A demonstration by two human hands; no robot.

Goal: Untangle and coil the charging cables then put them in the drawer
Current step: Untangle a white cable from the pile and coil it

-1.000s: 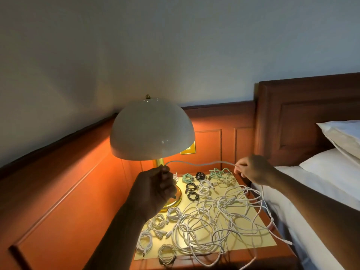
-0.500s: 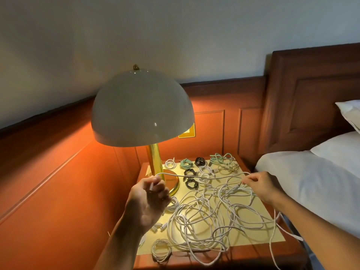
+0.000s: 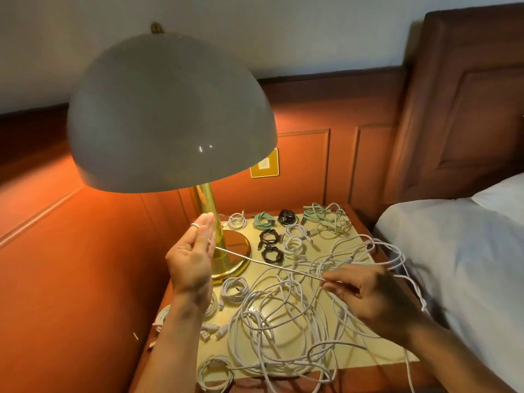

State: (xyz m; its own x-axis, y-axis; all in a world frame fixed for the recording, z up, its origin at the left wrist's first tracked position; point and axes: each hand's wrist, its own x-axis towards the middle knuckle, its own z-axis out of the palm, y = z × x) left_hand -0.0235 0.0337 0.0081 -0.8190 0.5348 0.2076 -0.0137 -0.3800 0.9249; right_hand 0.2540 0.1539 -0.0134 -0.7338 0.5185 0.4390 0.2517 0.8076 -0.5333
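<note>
Cable (image 3: 269, 263), white, is stretching taut between my two hands above the nightstand (image 3: 391, 355). My right hand (image 3: 371, 299) is pinching it between thumb and forefinger. My left hand (image 3: 190, 259) is holding its fingers (image 3: 208, 228) straight up and close together, with one turn of the cable looping round a finger. The line is passing out of sight behind that hand, so I cannot tell whether anything is pinching it there.

Below, the tangle (image 3: 283, 324) is sprawling over the nightstand. My right hand is covering part of it, and strands are hanging off the right edge and running out of view at the bottom. My left forearm (image 3: 175, 336) is hiding some coils at the left edge. More coils (image 3: 293, 246), white, black and green, are lying at the back beside the lamp (image 3: 170, 114), whose shade is hiding the top of its stem. The bed (image 3: 453, 251) is lying to the right, cut off.
</note>
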